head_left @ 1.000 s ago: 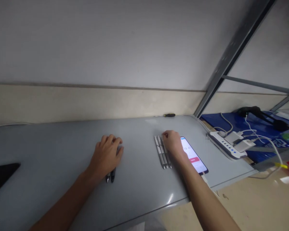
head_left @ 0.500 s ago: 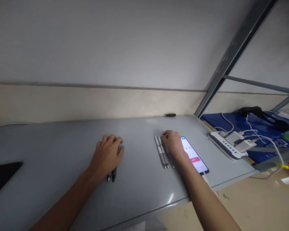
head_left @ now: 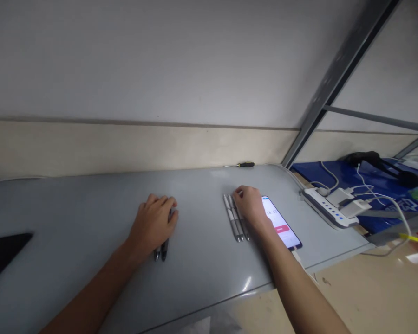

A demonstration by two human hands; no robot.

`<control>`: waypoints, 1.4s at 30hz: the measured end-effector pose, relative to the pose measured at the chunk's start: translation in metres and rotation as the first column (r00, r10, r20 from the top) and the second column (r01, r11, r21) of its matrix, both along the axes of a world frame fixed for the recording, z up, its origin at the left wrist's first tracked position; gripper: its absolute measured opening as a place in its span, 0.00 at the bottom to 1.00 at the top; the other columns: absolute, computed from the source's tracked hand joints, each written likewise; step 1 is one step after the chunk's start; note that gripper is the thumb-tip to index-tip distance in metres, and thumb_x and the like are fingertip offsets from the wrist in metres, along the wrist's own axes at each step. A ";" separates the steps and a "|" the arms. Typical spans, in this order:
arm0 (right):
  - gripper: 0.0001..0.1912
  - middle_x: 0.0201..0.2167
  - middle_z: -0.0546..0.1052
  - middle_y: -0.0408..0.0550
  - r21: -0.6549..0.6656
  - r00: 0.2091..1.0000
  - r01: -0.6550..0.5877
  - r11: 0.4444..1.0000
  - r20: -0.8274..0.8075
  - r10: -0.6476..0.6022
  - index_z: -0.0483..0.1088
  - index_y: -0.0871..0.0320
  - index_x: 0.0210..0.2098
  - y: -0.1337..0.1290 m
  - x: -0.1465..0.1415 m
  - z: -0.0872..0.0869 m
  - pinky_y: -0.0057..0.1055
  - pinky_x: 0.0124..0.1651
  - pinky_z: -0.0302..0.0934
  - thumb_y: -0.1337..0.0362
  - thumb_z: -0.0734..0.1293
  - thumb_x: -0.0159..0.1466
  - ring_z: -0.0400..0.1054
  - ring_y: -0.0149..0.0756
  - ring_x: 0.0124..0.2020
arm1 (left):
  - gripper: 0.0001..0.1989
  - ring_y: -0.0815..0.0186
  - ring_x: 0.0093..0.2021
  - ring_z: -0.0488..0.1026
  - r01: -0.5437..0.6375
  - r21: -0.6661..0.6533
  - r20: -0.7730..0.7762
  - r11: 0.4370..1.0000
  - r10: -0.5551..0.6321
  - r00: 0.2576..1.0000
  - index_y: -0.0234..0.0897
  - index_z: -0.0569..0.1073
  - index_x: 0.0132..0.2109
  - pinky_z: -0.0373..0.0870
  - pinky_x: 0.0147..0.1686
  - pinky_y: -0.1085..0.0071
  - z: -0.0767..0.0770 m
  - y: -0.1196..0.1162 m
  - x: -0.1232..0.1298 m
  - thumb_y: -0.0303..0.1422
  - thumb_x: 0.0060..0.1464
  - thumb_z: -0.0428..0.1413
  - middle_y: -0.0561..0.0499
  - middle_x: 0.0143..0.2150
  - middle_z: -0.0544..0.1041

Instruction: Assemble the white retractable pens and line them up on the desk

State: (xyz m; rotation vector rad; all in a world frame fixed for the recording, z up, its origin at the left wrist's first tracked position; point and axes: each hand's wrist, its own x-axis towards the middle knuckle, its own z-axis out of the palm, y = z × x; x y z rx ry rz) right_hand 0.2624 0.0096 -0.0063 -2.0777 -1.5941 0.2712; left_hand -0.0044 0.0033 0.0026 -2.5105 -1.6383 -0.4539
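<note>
Two dark pens lie side by side on the grey table, largely hidden under my left hand. That hand's fingers are curled over their upper parts, and only the tips stick out below the palm. To the right, white-and-grey pens lie parallel in a tight row, tips towards me. My right hand is closed at the upper end of the rightmost grey pen, pressing it beside the others. Part of this pen is hidden by the hand.
A lit phone on a cable lies just right of my right wrist. A screwdriver rests along the wall. Farther right are a power strip with chargers and a metal frame post. A black object is at the left edge.
The rightmost grey pen has shifted slightly left, closer to the other pens, with my right hand on it. My left hand has hardly moved.
</note>
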 end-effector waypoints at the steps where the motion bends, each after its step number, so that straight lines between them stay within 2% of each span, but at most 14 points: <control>1: 0.13 0.34 0.79 0.55 -0.002 1.000 0.003 1.000 0.002 -0.003 0.78 0.61 0.35 0.000 0.000 0.000 0.30 0.37 0.58 0.66 0.61 0.61 0.71 0.38 0.33 | 0.10 0.54 0.41 0.67 0.006 -0.003 -0.003 1.000 -0.006 1.000 0.39 0.73 0.37 0.64 0.39 0.59 0.001 0.000 0.000 0.31 0.56 0.47 0.47 0.35 0.77; 4: 0.12 0.34 0.78 0.55 0.008 0.999 0.024 1.000 0.023 -0.024 0.77 0.60 0.36 -0.002 -0.002 0.001 0.30 0.34 0.57 0.65 0.62 0.62 0.70 0.38 0.32 | 0.10 0.54 0.40 0.69 0.017 -0.019 -0.044 1.000 -0.018 0.999 0.39 0.73 0.40 0.63 0.38 0.60 0.003 -0.001 0.001 0.31 0.56 0.48 0.48 0.30 0.77; 7: 0.12 0.35 0.76 0.54 0.108 0.998 0.011 0.994 0.068 -0.018 0.76 0.58 0.38 -0.004 -0.007 0.002 0.31 0.34 0.55 0.64 0.61 0.63 0.69 0.39 0.33 | 0.11 0.54 0.40 0.70 0.026 -0.037 -0.098 0.999 -0.029 0.995 0.38 0.73 0.42 0.64 0.39 0.60 0.005 -0.001 0.001 0.31 0.55 0.48 0.48 0.28 0.76; 12: 0.10 0.33 0.73 0.49 0.283 0.968 -0.249 0.926 0.042 0.247 0.74 0.56 0.36 -0.009 -0.024 0.001 0.30 0.36 0.55 0.67 0.60 0.64 0.67 0.36 0.32 | 0.13 0.54 0.39 0.71 0.076 -0.060 -0.066 0.995 -0.080 0.995 0.39 0.72 0.46 0.64 0.39 0.61 0.006 -0.003 0.002 0.31 0.53 0.50 0.50 0.26 0.74; 15: 0.09 0.33 0.72 0.48 0.308 0.917 -0.385 0.870 0.021 0.398 0.73 0.56 0.36 -0.013 -0.034 0.000 0.30 0.35 0.56 0.68 0.61 0.64 0.66 0.34 0.31 | 0.15 0.55 0.38 0.71 0.127 -0.099 -0.042 0.987 -0.131 0.990 0.40 0.71 0.48 0.64 0.38 0.62 0.010 -0.005 0.004 0.29 0.52 0.51 0.52 0.25 0.72; 19: 0.09 0.34 0.73 0.48 0.310 0.861 -0.492 0.814 0.033 0.508 0.74 0.55 0.38 -0.017 -0.042 -0.001 0.30 0.35 0.56 0.68 0.62 0.64 0.65 0.34 0.31 | 0.17 0.58 0.36 0.70 0.198 -0.141 -0.018 0.970 -0.203 0.979 0.40 0.71 0.48 0.64 0.36 0.65 0.011 -0.010 0.008 0.26 0.50 0.50 0.52 0.27 0.72; 21: 0.09 0.37 0.74 0.49 0.316 0.813 -0.567 0.761 0.067 0.578 0.74 0.55 0.43 -0.019 -0.044 -0.001 0.32 0.40 0.59 0.66 0.63 0.65 0.66 0.37 0.37 | 0.19 0.59 0.37 0.70 0.253 -0.159 0.056 0.954 -0.247 0.967 0.40 0.70 0.50 0.65 0.37 0.65 0.009 -0.012 0.010 0.25 0.50 0.49 0.52 0.28 0.71; 24: 0.16 0.43 0.75 0.51 0.327 0.688 -0.710 0.623 0.136 0.713 0.71 0.54 0.51 -0.019 -0.045 0.000 0.36 0.48 0.59 0.64 0.67 0.63 0.64 0.41 0.46 | 0.17 0.60 0.39 0.71 0.330 -0.150 0.207 0.932 -0.297 0.932 0.40 0.69 0.51 0.67 0.41 0.65 0.007 -0.014 0.013 0.26 0.53 0.50 0.53 0.29 0.72; 27: 0.13 0.41 0.76 0.50 0.325 0.620 -0.767 0.553 0.156 0.769 0.73 0.55 0.48 -0.017 -0.043 0.001 0.36 0.48 0.59 0.61 0.67 0.65 0.64 0.40 0.44 | 0.11 0.62 0.39 0.71 0.366 -0.095 0.325 0.926 -0.319 0.890 0.39 0.69 0.48 0.68 0.42 0.65 0.004 -0.015 0.015 0.29 0.57 0.51 0.53 0.33 0.73; 29: 0.10 0.36 0.77 0.49 0.343 0.653 -0.735 0.585 0.121 0.748 0.75 0.57 0.42 -0.015 -0.041 0.002 0.35 0.45 0.59 0.59 0.66 0.66 0.65 0.39 0.41 | 0.08 0.64 0.39 0.72 0.365 -0.056 0.366 0.929 -0.321 0.874 0.39 0.69 0.46 0.69 0.42 0.66 0.003 -0.014 0.013 0.32 0.59 0.51 0.51 0.37 0.75; 33: 0.11 0.30 0.77 0.47 0.373 0.751 -0.575 0.729 -0.113 0.650 0.75 0.58 0.35 -0.016 -0.039 0.005 0.31 0.38 0.58 0.58 0.65 0.65 0.66 0.35 0.33 | 0.08 0.63 0.42 0.72 0.365 0.016 0.309 0.931 -0.352 0.884 0.38 0.70 0.45 0.69 0.44 0.64 0.002 -0.007 0.009 0.35 0.63 0.49 0.49 0.42 0.76; 35: 0.13 0.29 0.76 0.45 0.331 0.712 -0.541 0.773 -0.309 0.630 0.74 0.58 0.33 -0.018 -0.038 0.009 0.29 0.35 0.57 0.56 0.65 0.65 0.65 0.33 0.30 | 0.10 0.62 0.41 0.72 0.368 0.065 0.248 0.928 -0.372 0.894 0.37 0.70 0.44 0.68 0.43 0.64 0.002 -0.004 0.007 0.34 0.65 0.46 0.49 0.40 0.76; 38: 0.18 0.22 0.69 0.41 0.240 0.592 -0.562 0.792 -0.551 0.588 0.72 0.59 0.28 -0.020 -0.037 0.013 0.27 0.28 0.52 0.52 0.63 0.65 0.60 0.29 0.25 | 0.11 0.62 0.39 0.70 0.365 0.138 0.182 0.921 -0.386 0.904 0.36 0.70 0.41 0.66 0.41 0.64 0.004 -0.003 0.006 0.33 0.66 0.44 0.48 0.37 0.76; 42: 0.23 0.18 0.59 0.38 0.141 0.551 -0.579 0.803 -0.659 0.513 0.70 0.59 0.25 -0.019 -0.036 0.013 0.27 0.23 0.43 0.47 0.61 0.65 0.50 0.26 0.19 | 0.12 0.63 0.37 0.68 0.361 0.214 0.109 0.908 -0.389 0.915 0.35 0.71 0.41 0.63 0.39 0.65 0.006 -0.003 0.006 0.33 0.67 0.44 0.49 0.35 0.75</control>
